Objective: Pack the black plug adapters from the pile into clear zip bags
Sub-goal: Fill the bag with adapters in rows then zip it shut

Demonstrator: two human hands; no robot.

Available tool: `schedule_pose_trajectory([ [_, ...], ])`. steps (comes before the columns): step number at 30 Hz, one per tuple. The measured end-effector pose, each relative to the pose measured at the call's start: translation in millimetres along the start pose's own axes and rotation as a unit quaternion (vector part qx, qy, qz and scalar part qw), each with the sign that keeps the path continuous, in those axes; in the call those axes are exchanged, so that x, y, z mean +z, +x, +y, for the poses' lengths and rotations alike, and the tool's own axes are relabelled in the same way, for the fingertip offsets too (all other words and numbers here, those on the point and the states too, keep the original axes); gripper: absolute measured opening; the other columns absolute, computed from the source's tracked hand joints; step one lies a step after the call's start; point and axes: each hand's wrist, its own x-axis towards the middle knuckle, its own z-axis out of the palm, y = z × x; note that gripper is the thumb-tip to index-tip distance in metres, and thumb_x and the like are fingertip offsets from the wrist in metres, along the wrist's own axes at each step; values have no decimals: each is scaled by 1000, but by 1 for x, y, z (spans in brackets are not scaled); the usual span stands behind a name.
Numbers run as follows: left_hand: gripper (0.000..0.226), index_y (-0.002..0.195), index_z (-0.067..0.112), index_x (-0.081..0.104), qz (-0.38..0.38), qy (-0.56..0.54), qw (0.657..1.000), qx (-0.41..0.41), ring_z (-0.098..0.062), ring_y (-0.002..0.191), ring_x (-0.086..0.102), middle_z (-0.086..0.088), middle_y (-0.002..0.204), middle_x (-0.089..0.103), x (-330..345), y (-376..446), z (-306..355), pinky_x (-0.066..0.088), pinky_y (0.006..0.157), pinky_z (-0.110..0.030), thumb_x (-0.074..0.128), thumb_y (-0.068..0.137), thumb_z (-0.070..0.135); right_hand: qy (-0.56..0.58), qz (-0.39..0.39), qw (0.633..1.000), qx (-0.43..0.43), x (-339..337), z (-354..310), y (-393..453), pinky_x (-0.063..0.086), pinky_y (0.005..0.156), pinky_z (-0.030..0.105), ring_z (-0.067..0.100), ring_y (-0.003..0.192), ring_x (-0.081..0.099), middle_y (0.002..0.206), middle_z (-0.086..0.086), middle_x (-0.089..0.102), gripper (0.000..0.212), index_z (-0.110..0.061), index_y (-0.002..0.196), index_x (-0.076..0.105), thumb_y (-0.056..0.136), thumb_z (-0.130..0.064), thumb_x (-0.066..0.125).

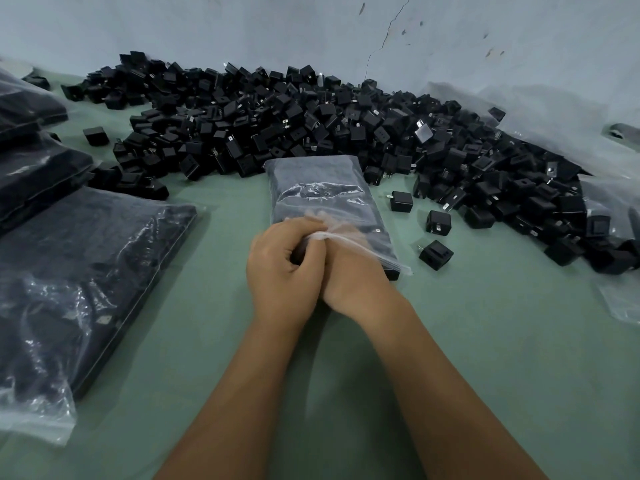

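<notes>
A clear zip bag [318, 188] filled with black plug adapters lies flat on the green table [485, 341] in front of me. My left hand [280, 268] and my right hand [353, 275] meet at the bag's near end, fingers curled, pinching its white zip strip [367, 249] between them. The right hand's fingers are partly hidden behind the left hand. Beyond the bag spreads a large pile of loose black plug adapters [311, 126] along the wall. Three stray adapters [435, 254] lie just right of the bag.
Several filled zip bags [79, 271] are stacked on the left side of the table. Loose clear plastic [616, 209] lies at the right edge, under the pile. A cracked pale wall [346, 36] closes the far side.
</notes>
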Motion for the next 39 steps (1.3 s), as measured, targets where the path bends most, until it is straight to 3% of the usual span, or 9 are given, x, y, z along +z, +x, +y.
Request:
schedule_pose_trajectory([
  [4, 41, 122, 29, 64, -69, 39, 996, -33, -8, 107, 60, 21, 109, 64, -3, 3, -1, 46, 98, -46, 49, 85, 21, 55, 100, 991, -67, -1, 5, -20, 44, 77, 23, 15, 87, 59, 91, -3, 66, 33, -17, 96, 69, 86, -28, 39],
  [8, 41, 113, 26, 70, -130, 140, 980, -65, -11, 128, 51, 5, 122, 68, -7, 7, -8, 35, 108, -48, 39, 87, 34, 108, 319, 933, -124, -16, 11, -32, 42, 58, 31, 23, 63, 54, 69, 4, 61, 20, -5, 73, 66, 84, -13, 52],
  [12, 43, 110, 31, 71, -138, 189, 968, -91, -4, 134, 42, 10, 131, 63, -6, 5, -9, 26, 113, -46, 36, 88, 39, 172, 386, 906, 31, -28, 31, -34, 42, 66, 25, 20, 75, 56, 78, -1, 61, 21, -5, 84, 68, 83, -10, 48],
  [18, 17, 94, 35, 73, -76, -25, 978, -193, 14, 117, 51, 28, 101, 66, -7, 7, -7, 40, 101, -17, 63, 90, 22, 69, 204, 897, 386, -25, 81, -32, 32, 97, 34, 27, 116, 39, 126, 6, 50, 43, -24, 126, 55, 84, -17, 51],
  [20, 19, 93, 40, 72, -63, -63, 972, -216, 16, 114, 52, 27, 105, 65, -7, 7, -5, 40, 91, -6, 68, 87, 22, 61, 189, 905, 377, -22, 83, -33, 34, 91, 34, 27, 111, 44, 118, 6, 55, 43, -23, 127, 55, 84, -17, 53],
  [24, 19, 100, 38, 73, -63, -87, 970, -220, 17, 114, 51, 13, 121, 66, -6, 7, -3, 37, 81, 3, 66, 88, 24, 237, 322, 880, 258, -29, 57, -32, 40, 76, 17, 6, 91, 54, 101, -11, 51, 34, -29, 110, 58, 78, -15, 57],
  [29, 20, 100, 41, 71, -54, -75, 977, -194, 4, 120, 55, 5, 124, 67, -3, 8, -2, 43, 98, -13, 61, 92, 25, 255, 301, 919, -1, -22, 8, -47, 43, 58, 27, 13, 66, 50, 76, -4, 54, 11, -17, 86, 55, 76, -20, 54],
  [32, 31, 115, 30, 70, -41, -50, 984, -166, -13, 118, 60, 6, 122, 68, -4, 4, -3, 48, 102, -43, 55, 89, 36, 126, 256, 957, 44, -9, -12, -39, 44, 61, 25, 16, 74, 56, 85, -2, 62, 19, -12, 92, 59, 79, -26, 61],
  [39, 44, 120, 23, 67, -64, 45, 992, -104, -9, 105, 61, 11, 112, 67, -9, 3, 1, 49, 97, -40, 55, 78, 26, 55, 117, 988, 82, -9, -2, -36, 40, 94, 33, 25, 112, 53, 120, 5, 61, 32, -18, 122, 58, 93, -26, 49],
])
